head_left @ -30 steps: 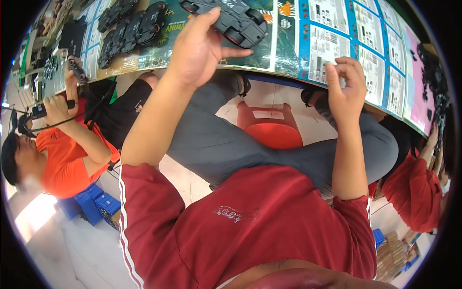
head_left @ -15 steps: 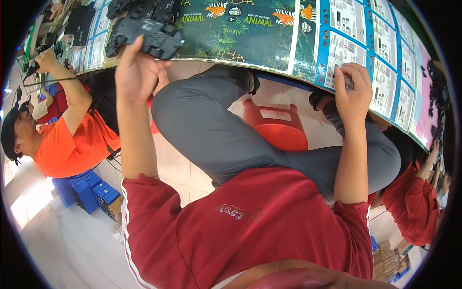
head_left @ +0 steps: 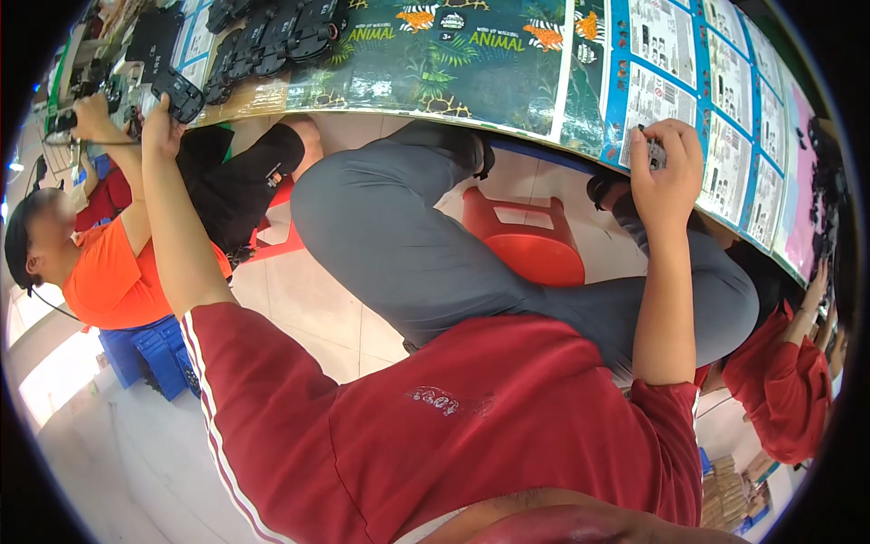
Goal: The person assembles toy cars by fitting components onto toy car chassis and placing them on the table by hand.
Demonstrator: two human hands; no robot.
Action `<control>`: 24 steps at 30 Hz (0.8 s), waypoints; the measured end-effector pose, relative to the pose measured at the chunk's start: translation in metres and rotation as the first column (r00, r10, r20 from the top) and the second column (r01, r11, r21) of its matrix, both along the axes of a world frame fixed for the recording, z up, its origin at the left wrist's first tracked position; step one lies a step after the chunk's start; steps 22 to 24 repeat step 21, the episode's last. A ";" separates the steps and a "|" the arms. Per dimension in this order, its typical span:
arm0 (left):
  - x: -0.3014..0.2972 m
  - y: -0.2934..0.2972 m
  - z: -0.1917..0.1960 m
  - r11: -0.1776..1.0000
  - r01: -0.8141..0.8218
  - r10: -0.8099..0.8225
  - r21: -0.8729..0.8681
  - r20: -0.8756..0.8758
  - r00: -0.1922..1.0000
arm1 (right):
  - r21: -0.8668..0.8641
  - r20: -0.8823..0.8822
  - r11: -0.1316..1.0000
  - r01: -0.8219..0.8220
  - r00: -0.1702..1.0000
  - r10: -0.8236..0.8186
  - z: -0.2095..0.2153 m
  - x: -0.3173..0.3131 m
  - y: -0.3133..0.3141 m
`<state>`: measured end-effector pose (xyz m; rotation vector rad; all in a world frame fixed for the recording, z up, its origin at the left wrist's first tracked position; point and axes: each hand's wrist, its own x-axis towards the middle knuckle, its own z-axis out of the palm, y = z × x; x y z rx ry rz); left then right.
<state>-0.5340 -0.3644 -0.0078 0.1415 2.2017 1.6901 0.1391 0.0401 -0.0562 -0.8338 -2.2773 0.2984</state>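
Observation:
Far to the left, my left hand (head_left: 161, 134) reaches out along the table edge, its thumb and fingers closed on a black plastic shell (head_left: 179, 95). Beside it lies a row of black plastic toy-like bodies (head_left: 281, 34) at the back left of the table. My right hand (head_left: 667, 161) rests at the table's front edge, over printed blue-and-white sheets (head_left: 660, 98). Its fingers are curled toward the thumb; a small greyish thing shows between them, too little to name.
The table is covered with dark green animal-print card (head_left: 435, 82). A person in orange (head_left: 122, 276) works close at my left; another in red (head_left: 784, 390) sits at the right. A red stool (head_left: 530, 240) stands under the table edge. Blue crates (head_left: 149, 354) stand on the floor at left.
My left hand has moved left, away from the front of the row of black bodies, where it held a black body. It now grips a black shell farther left. My right hand has hardly moved.

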 end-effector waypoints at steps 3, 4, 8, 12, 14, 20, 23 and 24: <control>-0.019 0.009 -0.017 0.992 0.016 -0.002 -0.122 0.114 0.993 | 0.046 0.013 0.999 0.024 1.000 -0.024 -0.001 -0.002 -0.002; -0.019 0.024 -0.029 0.995 -0.027 0.039 -0.097 0.129 0.991 | 0.067 0.017 0.997 0.034 0.999 -0.035 -0.004 -0.001 -0.001; -0.016 0.063 -0.060 0.987 -0.047 0.065 -0.151 0.119 0.991 | 0.188 0.107 0.977 0.103 0.986 -0.125 -0.013 0.002 0.000; -0.048 0.025 -0.042 0.883 -0.136 0.104 -0.450 -0.094 0.990 | 0.222 0.046 0.971 0.091 0.994 -0.103 -0.017 -0.007 -0.001; -0.056 0.023 -0.017 0.914 -0.188 0.115 -0.360 -0.215 0.970 | 0.243 0.017 0.962 0.128 0.991 -0.136 -0.020 -0.008 0.000; 0.054 0.049 -0.048 0.842 -0.344 -0.016 -0.415 -0.657 0.753 | 0.258 0.032 0.957 0.134 0.989 -0.147 0.010 -0.012 -0.016; 0.081 0.046 -0.050 0.832 -0.377 -0.032 -0.407 -0.713 0.701 | 0.271 0.021 0.953 0.134 0.989 -0.145 0.016 -0.009 -0.014; 0.081 0.046 -0.050 0.832 -0.377 -0.032 -0.407 -0.713 0.701 | 0.271 0.021 0.953 0.134 0.989 -0.145 0.016 -0.009 -0.014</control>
